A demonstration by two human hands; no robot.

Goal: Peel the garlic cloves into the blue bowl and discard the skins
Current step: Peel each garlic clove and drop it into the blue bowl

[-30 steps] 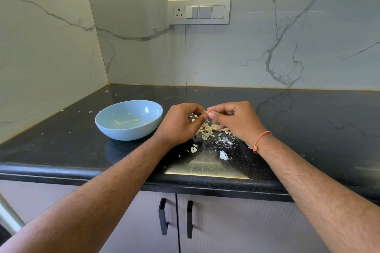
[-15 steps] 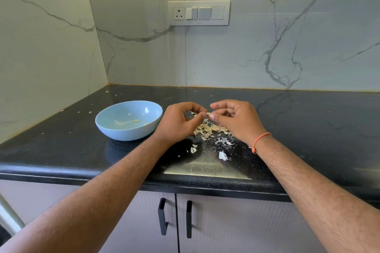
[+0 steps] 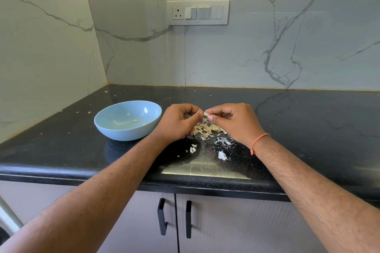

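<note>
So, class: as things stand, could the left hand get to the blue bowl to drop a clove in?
Probably yes. The blue bowl sits open just left of the left hand, with only bare countertop between them. That hand is busy, though, pinching a small garlic piece with the right hand.

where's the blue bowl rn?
Head view: the blue bowl sits on the black countertop left of centre, just left of the left hand, near the corner wall.
</note>
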